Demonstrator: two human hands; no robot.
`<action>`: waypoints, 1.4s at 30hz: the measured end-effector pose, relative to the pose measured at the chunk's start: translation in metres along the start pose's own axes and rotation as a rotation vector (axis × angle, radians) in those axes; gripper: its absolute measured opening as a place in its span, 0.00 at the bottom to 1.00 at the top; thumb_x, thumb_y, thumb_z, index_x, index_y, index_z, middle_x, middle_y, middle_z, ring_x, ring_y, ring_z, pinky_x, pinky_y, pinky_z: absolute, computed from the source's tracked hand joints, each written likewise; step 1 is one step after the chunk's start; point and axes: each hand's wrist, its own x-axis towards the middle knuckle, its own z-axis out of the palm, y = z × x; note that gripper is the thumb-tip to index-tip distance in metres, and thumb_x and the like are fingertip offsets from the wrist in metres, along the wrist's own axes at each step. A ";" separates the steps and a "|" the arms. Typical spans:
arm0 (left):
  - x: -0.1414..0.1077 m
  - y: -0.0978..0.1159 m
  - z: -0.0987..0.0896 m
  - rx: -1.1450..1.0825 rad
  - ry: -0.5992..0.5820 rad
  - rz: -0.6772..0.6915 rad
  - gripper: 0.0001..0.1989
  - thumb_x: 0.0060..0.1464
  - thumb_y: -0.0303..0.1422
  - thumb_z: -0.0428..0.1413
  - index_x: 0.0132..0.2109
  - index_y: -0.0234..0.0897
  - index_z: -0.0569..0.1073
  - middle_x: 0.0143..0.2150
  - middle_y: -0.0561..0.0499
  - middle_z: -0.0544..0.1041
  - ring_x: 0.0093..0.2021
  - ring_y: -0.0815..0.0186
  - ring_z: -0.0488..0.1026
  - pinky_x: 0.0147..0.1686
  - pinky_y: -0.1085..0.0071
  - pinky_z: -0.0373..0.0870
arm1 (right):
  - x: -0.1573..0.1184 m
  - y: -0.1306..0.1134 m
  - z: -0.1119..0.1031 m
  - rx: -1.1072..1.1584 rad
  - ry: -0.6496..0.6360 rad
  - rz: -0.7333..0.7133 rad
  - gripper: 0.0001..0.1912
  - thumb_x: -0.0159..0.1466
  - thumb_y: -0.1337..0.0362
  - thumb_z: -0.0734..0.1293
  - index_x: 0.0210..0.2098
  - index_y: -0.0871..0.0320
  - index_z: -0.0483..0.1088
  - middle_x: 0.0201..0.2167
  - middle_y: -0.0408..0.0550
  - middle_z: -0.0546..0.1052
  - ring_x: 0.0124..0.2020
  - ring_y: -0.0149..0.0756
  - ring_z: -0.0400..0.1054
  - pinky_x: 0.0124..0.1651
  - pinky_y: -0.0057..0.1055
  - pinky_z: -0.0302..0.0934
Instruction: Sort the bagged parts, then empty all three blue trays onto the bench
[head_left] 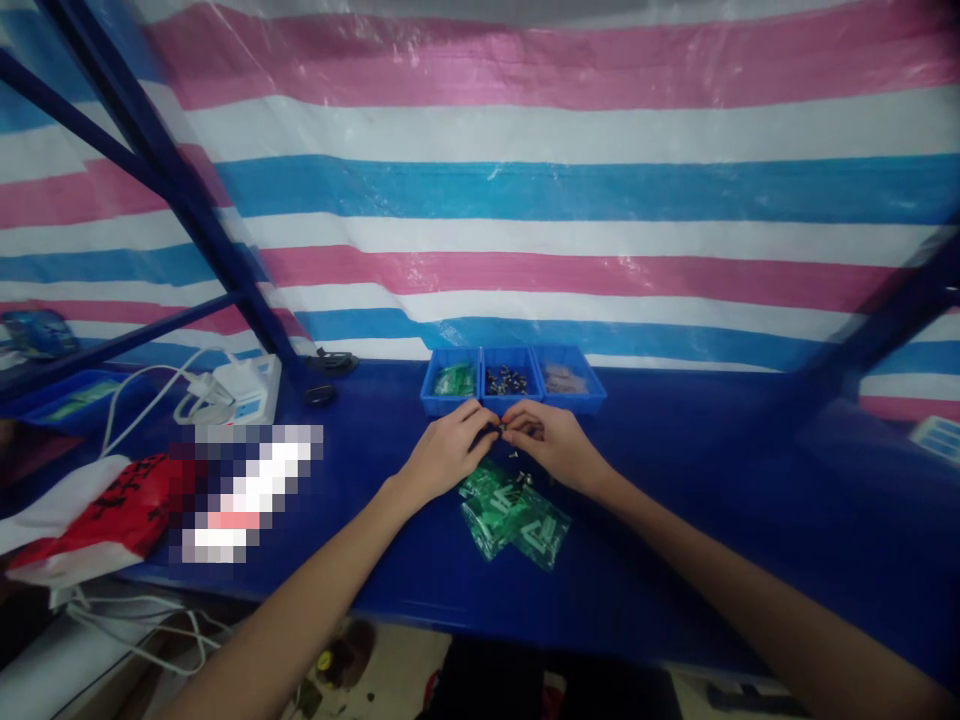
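Small dark piece (pixel 502 428) is pinched by left hand (pixel 448 442) and right hand (pixel 556 442), fingers closed, below frame centre, green bags (pixel 487 522) laid lower, blue trays (pixel 574 404) placed above.

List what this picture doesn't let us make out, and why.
Small dark part: head view; too small, partly covered by the left hand and right hand.
Pixelated pale patch: head view; blocks hide what lies there.
White object, far right: head view; cut by the edge.
Pinkish bin contents: head view; blurred.
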 end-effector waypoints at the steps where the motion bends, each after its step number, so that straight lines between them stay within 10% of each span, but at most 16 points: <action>1: 0.000 0.000 0.000 0.001 0.000 0.000 0.05 0.67 0.32 0.52 0.48 0.39 0.71 0.45 0.49 0.72 0.41 0.65 0.73 0.40 0.69 0.71 | 0.000 -0.002 0.000 -0.010 -0.002 -0.007 0.04 0.62 0.68 0.69 0.38 0.56 0.72 0.31 0.45 0.80 0.33 0.35 0.75 0.36 0.31 0.67; 42: 0.001 0.005 -0.001 -0.077 -0.006 0.017 0.12 0.70 0.31 0.45 0.56 0.40 0.67 0.48 0.47 0.73 0.44 0.63 0.74 0.44 0.67 0.72 | -0.005 -0.010 -0.001 -0.460 -0.068 -0.244 0.14 0.71 0.67 0.61 0.27 0.56 0.65 0.25 0.42 0.69 0.28 0.33 0.65 0.33 0.31 0.55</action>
